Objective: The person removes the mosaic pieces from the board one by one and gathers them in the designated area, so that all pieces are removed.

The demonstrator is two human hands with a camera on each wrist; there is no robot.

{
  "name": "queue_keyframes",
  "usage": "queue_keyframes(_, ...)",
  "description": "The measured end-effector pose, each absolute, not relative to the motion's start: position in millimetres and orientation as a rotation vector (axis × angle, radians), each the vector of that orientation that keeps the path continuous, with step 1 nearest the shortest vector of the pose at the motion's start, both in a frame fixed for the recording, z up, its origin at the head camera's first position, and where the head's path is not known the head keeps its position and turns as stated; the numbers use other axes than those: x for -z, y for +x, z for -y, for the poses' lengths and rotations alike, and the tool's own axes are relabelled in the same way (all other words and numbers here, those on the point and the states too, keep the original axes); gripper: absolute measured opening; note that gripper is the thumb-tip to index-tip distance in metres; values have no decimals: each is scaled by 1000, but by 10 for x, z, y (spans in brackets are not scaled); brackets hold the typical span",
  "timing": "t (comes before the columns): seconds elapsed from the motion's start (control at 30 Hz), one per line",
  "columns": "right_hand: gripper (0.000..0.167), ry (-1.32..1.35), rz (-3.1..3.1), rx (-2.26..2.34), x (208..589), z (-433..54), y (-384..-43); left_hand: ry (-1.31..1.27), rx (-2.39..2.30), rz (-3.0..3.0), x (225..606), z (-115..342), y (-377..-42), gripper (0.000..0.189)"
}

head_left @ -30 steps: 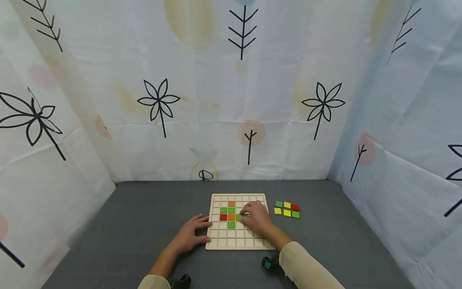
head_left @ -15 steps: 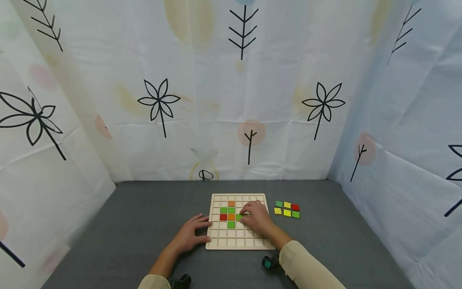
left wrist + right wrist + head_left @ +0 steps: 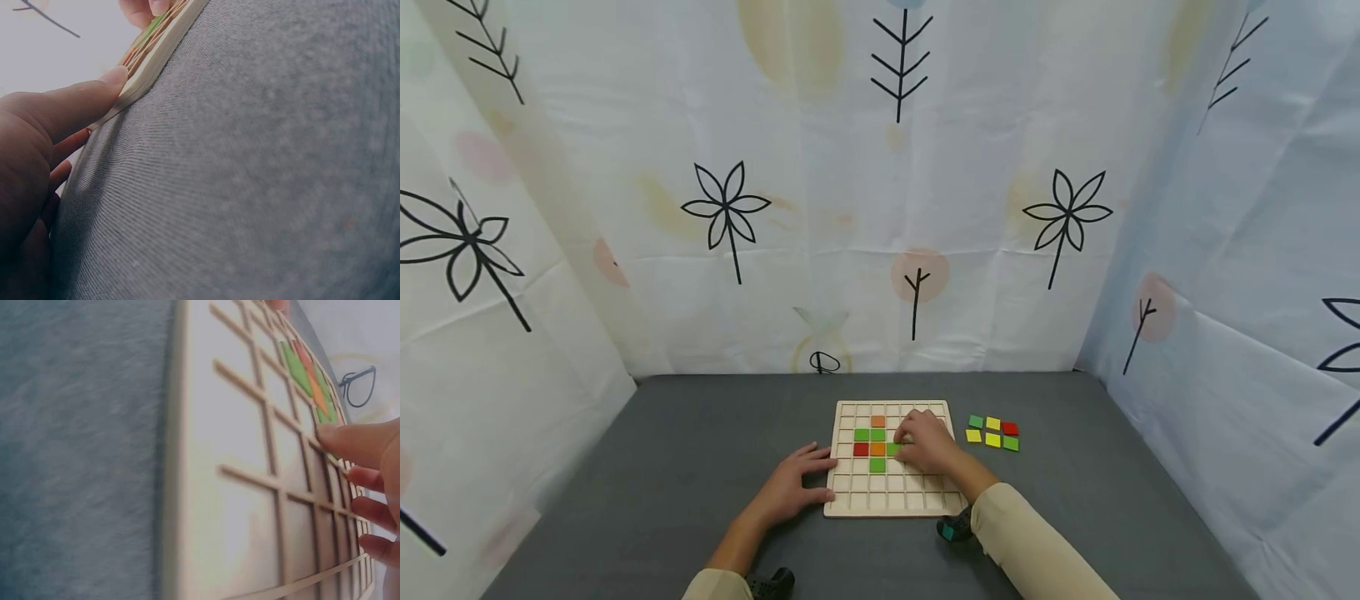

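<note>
A pale wooden grid board [image 3: 857,502] lies on the grey table, with several square tiles set in its cells: an orange tile [image 3: 877,421], a red tile [image 3: 861,449], green tiles [image 3: 877,465] and others. My left hand [image 3: 786,492] touches the board's left edge with thumb and fingertips; the left wrist view puts the thumb [image 3: 87,103] on its rim. Over the board's right half is my right hand [image 3: 928,444], bent fingers above the cells. Its thumb tip [image 3: 331,434] is by the rightmost green tile [image 3: 892,449], which it partly hides. No tile shows between its fingers.
Right of the board lie loose tiles in two rows: yellow tiles [image 3: 992,439], green tiles [image 3: 1011,443] and a red tile [image 3: 1010,428]. Patterned white cloth [image 3: 820,275] hangs behind and at both sides of the table [image 3: 722,425].
My right hand's fingers have risen slightly away from the far side of the rightmost green tile. The head view has shifted a little; my left hand keeps its place at the board's edge.
</note>
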State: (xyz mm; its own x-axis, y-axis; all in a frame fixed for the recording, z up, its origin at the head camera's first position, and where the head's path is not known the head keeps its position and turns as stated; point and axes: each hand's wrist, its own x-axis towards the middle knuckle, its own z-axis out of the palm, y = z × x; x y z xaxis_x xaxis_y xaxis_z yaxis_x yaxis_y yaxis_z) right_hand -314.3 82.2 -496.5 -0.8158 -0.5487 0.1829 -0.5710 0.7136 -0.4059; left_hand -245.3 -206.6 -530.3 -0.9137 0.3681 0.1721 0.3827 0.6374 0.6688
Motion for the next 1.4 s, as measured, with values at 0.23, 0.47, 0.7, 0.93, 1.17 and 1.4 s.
queue_keyframes(0.23,14,940,2937,-609,4900,-755,-3181,-625,1172,2837,5321,2091,-2471,58)
queue_keyframes(0.47,17,906,2884,-643,4964,-759,-3161,-587,1172,2856,5332,2080,-2472,59)
queue_keyframes(0.7,19,838,2846,-777,5033,-765,-3119,-596,1187,2850,5332,2075,-2465,59)
queue_keyframes(0.93,19,838,2801,-883,5030,-759,-3077,-602,1181,2843,5322,2069,-2460,59)
queue_keyframes(1.17,18,888,2767,-968,5027,-779,-3050,-599,1190,2842,5307,2062,-2461,59)
queue_keyframes(1.4,18,877,2753,-1117,5062,-789,-3013,-596,1198,2844,5293,2059,-2462,58)
